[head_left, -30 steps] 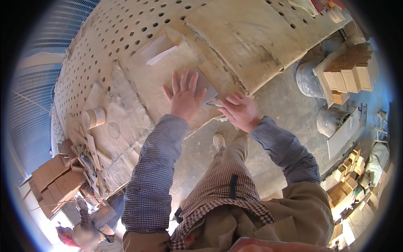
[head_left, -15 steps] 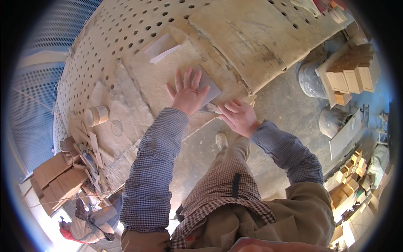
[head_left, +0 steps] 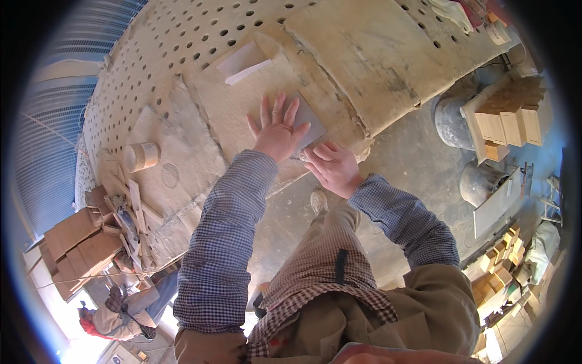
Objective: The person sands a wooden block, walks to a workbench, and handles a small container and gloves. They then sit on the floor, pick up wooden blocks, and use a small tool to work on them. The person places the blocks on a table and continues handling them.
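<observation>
A grey rectangular sheet [head_left: 310,121] that looks like sandpaper lies on the dusty worktable [head_left: 212,109] near its front edge. My left hand [head_left: 277,136] rests flat on its left part, fingers spread, holding nothing. At the sheet's near corner, my right hand [head_left: 334,167] is closed in a pinch. Something small and greyish [head_left: 299,156] shows just left of those fingertips, mostly hidden, so I cannot make out its kind. Farther back lies a folded pale sheet [head_left: 245,60].
A round jar [head_left: 142,156] stands on the table's left part, with wood scraps [head_left: 136,206] near it. Stacked boards [head_left: 82,249] are at lower left. Buckets [head_left: 454,121] and wooden pieces [head_left: 509,124] stand to the right. Another person [head_left: 121,312] is at lower left.
My right hand has shifted slightly left, covering more of the small greyish object. My left hand stays flat on the sheet. The whole view has shifted a little.
</observation>
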The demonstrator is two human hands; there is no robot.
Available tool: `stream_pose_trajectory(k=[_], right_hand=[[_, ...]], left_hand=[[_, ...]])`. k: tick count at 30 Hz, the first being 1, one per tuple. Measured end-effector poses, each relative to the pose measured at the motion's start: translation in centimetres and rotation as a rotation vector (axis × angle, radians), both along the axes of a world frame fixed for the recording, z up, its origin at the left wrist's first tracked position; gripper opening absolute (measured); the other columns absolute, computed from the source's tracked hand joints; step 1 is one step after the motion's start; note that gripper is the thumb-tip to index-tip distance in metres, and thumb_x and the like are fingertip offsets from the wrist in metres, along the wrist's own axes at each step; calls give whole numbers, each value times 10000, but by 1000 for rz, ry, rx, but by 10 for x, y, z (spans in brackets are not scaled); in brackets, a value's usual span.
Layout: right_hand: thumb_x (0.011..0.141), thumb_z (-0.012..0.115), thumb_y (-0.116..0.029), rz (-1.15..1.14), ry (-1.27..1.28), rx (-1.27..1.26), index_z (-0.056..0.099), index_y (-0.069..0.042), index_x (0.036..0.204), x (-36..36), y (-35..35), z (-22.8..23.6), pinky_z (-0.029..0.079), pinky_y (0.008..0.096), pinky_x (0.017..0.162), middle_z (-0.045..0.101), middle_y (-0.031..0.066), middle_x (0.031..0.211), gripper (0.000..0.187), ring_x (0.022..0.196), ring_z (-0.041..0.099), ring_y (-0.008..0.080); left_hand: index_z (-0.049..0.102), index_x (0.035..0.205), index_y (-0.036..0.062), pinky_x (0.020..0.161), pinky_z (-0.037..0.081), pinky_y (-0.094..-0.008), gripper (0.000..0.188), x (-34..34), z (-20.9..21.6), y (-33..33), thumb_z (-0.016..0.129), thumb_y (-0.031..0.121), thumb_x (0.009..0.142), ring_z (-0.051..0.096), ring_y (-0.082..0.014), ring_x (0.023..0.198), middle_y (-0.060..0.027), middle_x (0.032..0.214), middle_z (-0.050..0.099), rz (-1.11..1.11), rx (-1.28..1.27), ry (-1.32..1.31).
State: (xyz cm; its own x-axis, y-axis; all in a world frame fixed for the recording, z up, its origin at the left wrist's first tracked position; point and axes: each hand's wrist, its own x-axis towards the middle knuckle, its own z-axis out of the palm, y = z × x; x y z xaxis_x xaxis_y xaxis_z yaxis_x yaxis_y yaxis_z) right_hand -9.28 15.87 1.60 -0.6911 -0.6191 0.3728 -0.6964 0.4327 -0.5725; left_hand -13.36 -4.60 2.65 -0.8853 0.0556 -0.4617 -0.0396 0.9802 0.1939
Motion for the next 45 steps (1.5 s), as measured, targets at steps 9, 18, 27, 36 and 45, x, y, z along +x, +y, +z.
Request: stream_pose_trajectory(k=[9,18,27,36,45], right_hand=[[821,772,-145,12,-41,61,672,-55,1082,5,0,5,558,357,729,523,33,934,294,877,610,212],[846,746,-125,-3,-115,72,672,-62,1025,21,-14,10,553,352,739,564,16,992,204,892,608,215],[884,750,-200,-6,-334,-29,712,-81,1096,90,51,46,539,438,760,657,80,966,247,905,638,295],[868,782,-199,-250,-449,-12,726,-54,1091,44,108,76,537,431,748,653,117,928,272,869,654,329],[892,783,-174,-304,-533,-64,739,-19,1035,2,121,70,522,372,708,648,130,901,215,803,645,253]], left_hand=[[104,1687,288,1182,-85,-753,820,-3,9,0,391,672,1022,-147,-382,1598,-15,1762,-88,-34,-42,-72],[120,1685,281,1186,-84,-751,819,-5,11,2,435,632,1017,-154,-363,1600,-8,1762,-91,-15,-39,-100],[320,1612,275,1201,47,-738,874,3,24,4,763,353,863,96,-378,1595,-57,1712,219,31,72,105],[366,1494,43,1063,405,-581,1190,-40,59,11,985,428,554,432,-381,1374,-198,1436,461,305,-110,-98],[358,1542,-2,1124,392,-617,1285,-34,30,0,987,500,540,464,-420,1406,-254,1491,494,185,-8,97]])
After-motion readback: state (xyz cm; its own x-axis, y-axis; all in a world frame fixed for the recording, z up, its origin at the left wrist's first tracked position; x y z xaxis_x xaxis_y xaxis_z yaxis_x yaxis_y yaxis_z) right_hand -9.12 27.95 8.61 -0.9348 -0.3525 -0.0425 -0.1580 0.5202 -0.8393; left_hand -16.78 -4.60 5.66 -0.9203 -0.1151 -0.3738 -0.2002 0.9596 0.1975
